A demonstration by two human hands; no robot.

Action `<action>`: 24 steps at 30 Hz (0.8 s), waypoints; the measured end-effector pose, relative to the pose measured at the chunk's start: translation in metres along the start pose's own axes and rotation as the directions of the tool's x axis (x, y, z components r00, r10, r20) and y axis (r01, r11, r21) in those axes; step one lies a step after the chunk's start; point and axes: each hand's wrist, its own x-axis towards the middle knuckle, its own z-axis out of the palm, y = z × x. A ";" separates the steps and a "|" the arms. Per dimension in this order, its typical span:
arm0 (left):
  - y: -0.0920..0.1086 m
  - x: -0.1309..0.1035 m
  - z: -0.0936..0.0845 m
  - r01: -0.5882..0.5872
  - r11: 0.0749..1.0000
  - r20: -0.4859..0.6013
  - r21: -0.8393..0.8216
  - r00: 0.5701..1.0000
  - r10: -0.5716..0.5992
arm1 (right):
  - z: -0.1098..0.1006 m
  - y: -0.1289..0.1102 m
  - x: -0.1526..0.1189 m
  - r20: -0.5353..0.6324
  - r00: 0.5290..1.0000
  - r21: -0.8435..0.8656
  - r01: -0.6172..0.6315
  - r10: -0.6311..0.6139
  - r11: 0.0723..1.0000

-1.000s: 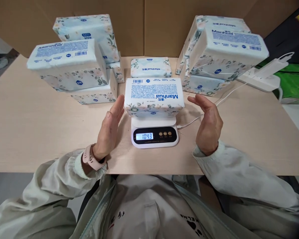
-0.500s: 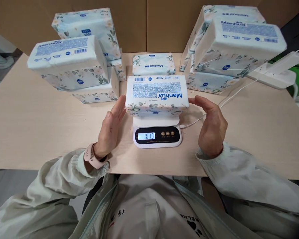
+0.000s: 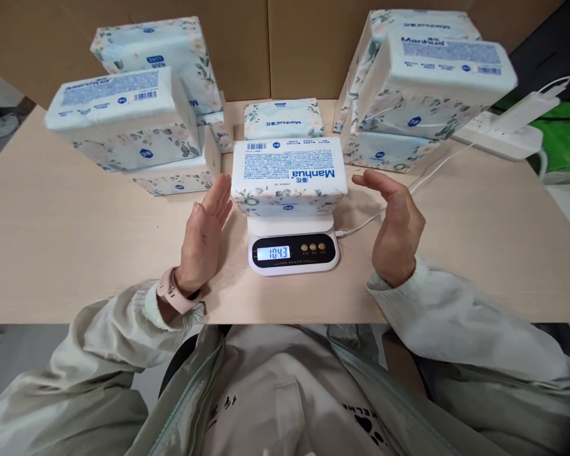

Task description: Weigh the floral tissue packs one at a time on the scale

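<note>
A pack of tissues point(image 3: 289, 174) with a floral wrapper rests on a white digital kitchen scale point(image 3: 292, 225), its label upside down to me. The lit display point(image 3: 273, 253) reads 104.3. My left hand point(image 3: 203, 237), with a pink watch band at the wrist, stands on edge just left of the pack, fingers stretched out and holding nothing. On the other side, my right hand point(image 3: 395, 225) is curved with its fingers extended towards the pack, a small gap between them. The pack hides most of the scale's platform.
Tissue packs are piled at the left point(image 3: 123, 120) and at the right point(image 3: 422, 95). Another tissue pack point(image 3: 284, 120) lies behind the scale. A white cable point(image 3: 444, 168) runs from the scale to a power strip point(image 3: 508, 136) at right. Cardboard point(image 3: 218, 50) stands along the back.
My right hand has drawn slightly away from the pack, and the left has a little gap too. The whole view has shifted slightly. The display still reads 104.3.
</note>
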 end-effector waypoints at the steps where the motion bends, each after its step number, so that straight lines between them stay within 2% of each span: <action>1: 0.000 0.000 0.000 -0.002 1.000 -0.003 -0.001 1.000 0.002 | 0.000 0.001 0.000 -0.007 1.000 0.000 0.011 -0.011 1.000; 11: -0.002 -0.002 0.002 -0.019 1.000 0.005 -0.015 1.000 0.020 | 0.001 0.006 0.002 -0.017 0.997 -0.033 0.071 -0.072 0.997; 20: -0.002 -0.006 0.000 -0.078 0.996 0.051 -0.053 0.995 0.081 | 0.000 -0.003 0.001 -0.006 1.000 -0.076 -0.001 0.000 0.997; 24: -0.004 -0.006 -0.001 -0.098 0.992 0.055 -0.077 0.993 0.103 | -0.004 -0.007 0.000 0.081 0.995 -0.133 -0.052 0.063 0.990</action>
